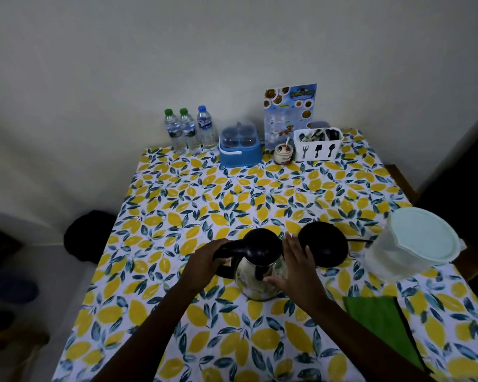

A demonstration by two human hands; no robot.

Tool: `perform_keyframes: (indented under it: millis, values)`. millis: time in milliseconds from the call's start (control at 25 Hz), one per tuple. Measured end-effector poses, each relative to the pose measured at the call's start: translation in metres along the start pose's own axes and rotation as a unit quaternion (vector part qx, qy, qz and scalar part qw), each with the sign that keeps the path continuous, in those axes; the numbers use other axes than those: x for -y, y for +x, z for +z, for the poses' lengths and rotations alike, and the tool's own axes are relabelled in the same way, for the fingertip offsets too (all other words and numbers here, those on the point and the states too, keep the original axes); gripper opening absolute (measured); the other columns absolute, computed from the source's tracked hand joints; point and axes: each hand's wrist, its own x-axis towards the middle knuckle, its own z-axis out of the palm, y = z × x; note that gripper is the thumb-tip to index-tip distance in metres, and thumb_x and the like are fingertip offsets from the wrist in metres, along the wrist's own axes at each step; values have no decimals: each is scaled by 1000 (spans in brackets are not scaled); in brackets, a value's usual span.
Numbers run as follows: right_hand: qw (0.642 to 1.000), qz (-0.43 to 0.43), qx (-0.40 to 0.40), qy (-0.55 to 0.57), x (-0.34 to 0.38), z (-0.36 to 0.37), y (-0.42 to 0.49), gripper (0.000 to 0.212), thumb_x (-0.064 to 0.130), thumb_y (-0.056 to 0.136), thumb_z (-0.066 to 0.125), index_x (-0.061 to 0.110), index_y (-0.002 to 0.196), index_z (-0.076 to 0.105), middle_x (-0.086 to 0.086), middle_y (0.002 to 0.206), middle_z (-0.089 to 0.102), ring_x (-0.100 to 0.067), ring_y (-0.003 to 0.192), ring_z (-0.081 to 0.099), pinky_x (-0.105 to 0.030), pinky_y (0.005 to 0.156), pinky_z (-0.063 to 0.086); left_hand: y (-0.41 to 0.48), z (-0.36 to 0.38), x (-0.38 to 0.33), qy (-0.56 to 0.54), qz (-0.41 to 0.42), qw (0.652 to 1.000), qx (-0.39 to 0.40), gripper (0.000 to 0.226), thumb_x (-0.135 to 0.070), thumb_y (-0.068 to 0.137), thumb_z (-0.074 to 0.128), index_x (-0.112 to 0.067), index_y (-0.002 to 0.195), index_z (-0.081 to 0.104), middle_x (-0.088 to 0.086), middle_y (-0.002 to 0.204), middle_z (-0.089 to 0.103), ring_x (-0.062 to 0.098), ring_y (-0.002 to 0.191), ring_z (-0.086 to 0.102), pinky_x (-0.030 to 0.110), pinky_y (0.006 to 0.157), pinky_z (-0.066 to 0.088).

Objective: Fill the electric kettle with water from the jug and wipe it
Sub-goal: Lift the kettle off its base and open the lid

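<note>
A steel electric kettle [253, 279] with a black lid and black handle stands on the lemon-print tablecloth near the table's middle. My left hand [204, 264] is wrapped around its handle. My right hand [294, 261] rests flat against the kettle's right side, fingers spread. The kettle's round black base [323, 244] lies just to the right, its cord trailing right. A translucent plastic jug [403, 249] with a pale blue lid stands at the right edge. A folded green cloth [381, 321] lies at the front right.
Along the far edge stand three water bottles [189, 130], a blue lidded container [239, 148], a small ceramic pot [283, 154], a menu card [289, 111] and a white cutlery holder [318, 144]. A dark stool [86, 238] sits left of the table.
</note>
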Motion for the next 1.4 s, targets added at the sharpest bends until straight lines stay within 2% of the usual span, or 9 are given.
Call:
perform_keyframes:
  millis: [240, 400, 600, 760, 840, 960, 1080, 1240, 1400]
  values:
    - [999, -17, -1, -35, -2, -1, -7, 103, 73, 78, 51, 6, 151, 22, -9, 162, 15, -27, 147, 10, -56, 115, 25, -6, 7, -27, -58, -19, 998, 9, 49, -33, 96, 59, -17, 140, 45, 6, 143, 52, 23, 131, 49, 32, 106, 38]
    - [1000, -23, -2, 0, -3, 1, -8, 97, 66, 80, 56, 8, 151, 23, -9, 161, 13, -28, 147, 9, -58, 115, 23, 12, 30, -76, 51, 13, 998, -42, 65, -54, 92, 54, -16, 143, 41, 7, 146, 50, 24, 133, 47, 46, 113, 37]
    - [999, -15, -14, 28, -4, 5, -7, 99, 68, 79, 57, 9, 150, 24, -5, 159, 10, -27, 146, 7, -54, 116, 17, 18, 44, -90, 113, 8, 989, -97, 55, -42, 96, 50, -10, 140, 43, 10, 139, 56, 28, 124, 55, 41, 104, 44]
    - [997, -14, -16, 70, -6, 8, -7, 100, 65, 78, 60, 13, 152, 18, 0, 159, 1, -23, 147, 1, -52, 118, 8, 12, 30, -89, -69, -4, 984, -166, 33, -24, 103, 42, -21, 135, 47, 2, 130, 61, 22, 117, 59, 25, 86, 48]
    - [997, -10, -16, 74, -5, 7, -8, 101, 67, 78, 58, 18, 153, 12, 3, 159, -2, -20, 148, -3, -50, 118, 5, 1, 20, -84, -176, -22, 968, -177, 34, -18, 105, 36, -25, 136, 47, -6, 131, 57, 16, 121, 56, 14, 87, 45]
    - [999, -8, -19, 50, -2, 4, -10, 101, 68, 79, 56, 26, 152, -1, 1, 162, -1, -20, 148, -5, -51, 118, 7, -17, 12, -80, -354, -98, 913, -179, 40, -26, 106, 31, -20, 144, 42, 1, 149, 46, 19, 137, 44, 31, 111, 38]
    - [999, -7, -19, 40, 3, 2, -15, 100, 59, 80, 64, 25, 153, 5, -3, 163, 10, -23, 148, 1, -57, 116, 15, -28, 7, -80, -428, -152, 869, -198, 63, -54, 96, 33, -15, 144, 42, 12, 150, 46, 27, 138, 44, 45, 116, 35]
    - [994, -5, -6, 109, 9, 5, -25, 97, 46, 85, 67, 19, 153, 5, 2, 162, 1, -23, 149, -4, -54, 119, 13, -35, 3, -82, -213, -114, 936, -255, 55, -35, 101, 46, -17, 149, 29, 5, 157, 33, 21, 145, 30, 32, 115, 31]
    - [991, 5, -25, 128, 9, 6, -41, 91, 41, 88, 66, 24, 153, 5, 6, 162, -2, -19, 150, -6, -51, 120, 12, -29, 7, -65, 103, 17, 960, -260, 48, -19, 100, 49, -8, 145, 38, 12, 159, 29, 34, 150, 14, 47, 122, 11]
